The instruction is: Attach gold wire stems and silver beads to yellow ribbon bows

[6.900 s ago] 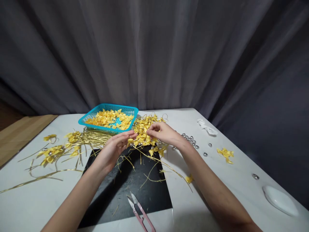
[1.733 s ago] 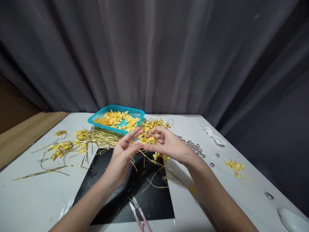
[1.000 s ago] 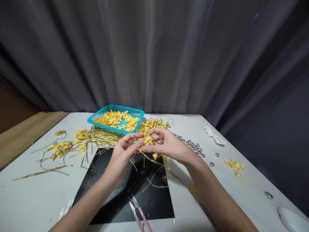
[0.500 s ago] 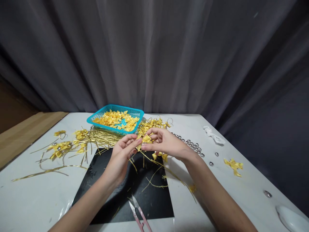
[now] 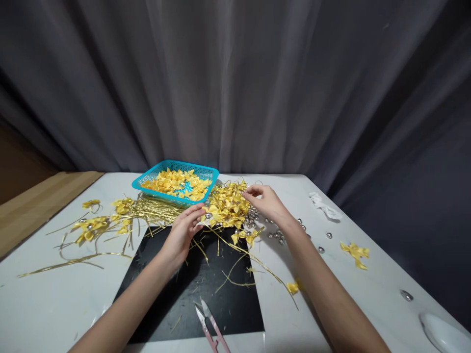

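Observation:
My left hand [image 5: 186, 230] pinches a yellow ribbon flower [image 5: 209, 215] with a silver bead at its middle, above the top edge of the black mat [image 5: 198, 304]. My right hand [image 5: 259, 196] is bent with thumb and fingers close together, at the right side of a pile of yellow ribbon flowers [image 5: 230, 201]; what its fingertips hold, if anything, is too small to tell. Silver beads [image 5: 277, 236] lie below and beside my right wrist. Gold wire stems [image 5: 158, 210] lie in a bundle left of my left hand.
A blue basket [image 5: 172, 197] of yellow bows stands at the back. Pink-handled snips [image 5: 211, 326] lie on the mat's front edge. More flowers [image 5: 90, 226] lie at left, a yellow bow [image 5: 356, 254] and white cloth [image 5: 324, 206] at right. A white object [image 5: 445, 333] sits at the right front.
My right hand has moved away from my left, to the right and slightly back, uncovering the flower pile. My left hand keeps the flower and has shifted slightly left.

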Tool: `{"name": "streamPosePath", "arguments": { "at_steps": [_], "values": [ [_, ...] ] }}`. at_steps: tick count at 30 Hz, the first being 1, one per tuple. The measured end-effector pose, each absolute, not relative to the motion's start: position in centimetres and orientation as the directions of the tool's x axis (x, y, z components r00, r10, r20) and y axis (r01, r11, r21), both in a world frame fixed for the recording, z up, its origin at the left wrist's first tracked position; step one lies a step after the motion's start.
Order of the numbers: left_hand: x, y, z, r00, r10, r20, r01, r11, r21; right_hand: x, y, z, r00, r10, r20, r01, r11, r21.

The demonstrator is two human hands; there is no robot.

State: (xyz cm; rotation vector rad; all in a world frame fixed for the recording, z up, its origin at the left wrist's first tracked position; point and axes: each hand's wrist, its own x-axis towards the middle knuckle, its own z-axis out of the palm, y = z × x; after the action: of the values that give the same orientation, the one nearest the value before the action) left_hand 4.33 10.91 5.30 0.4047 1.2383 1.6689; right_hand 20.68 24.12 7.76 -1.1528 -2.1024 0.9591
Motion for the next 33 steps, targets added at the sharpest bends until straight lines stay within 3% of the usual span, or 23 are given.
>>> {"name": "streamPosePath", "arguments": {
  "at_steps": [9,20,27,33],
  "values": [
    [3.9,11.6,4.0,-0.452,0.831,-0.325,-0.461,0.094,0.882,19.1,26.4,2.2,-0.378,0.920,0.106,0.606,0.332,-0.723],
    [3.6,12.3,2.2,-0.427,0.869,-0.250,-0.308,0.119,0.944,20.9,27.6,3.5,-0.293,0.950,0.109,0.649,0.281,-0.707],
    [5.1,18.1,3.1,-0.324,0.946,0.024,0.173,0.034,0.984,21.8,27.7,5.1,-0.293,0.947,0.133,0.595,0.290,-0.749],
    [4.9,21.9,3.2,-0.214,0.958,0.191,0.617,-0.019,0.786,21.9,26.8,5.8,-0.329,0.931,0.157,0.604,0.335,-0.724]
  ]
}}
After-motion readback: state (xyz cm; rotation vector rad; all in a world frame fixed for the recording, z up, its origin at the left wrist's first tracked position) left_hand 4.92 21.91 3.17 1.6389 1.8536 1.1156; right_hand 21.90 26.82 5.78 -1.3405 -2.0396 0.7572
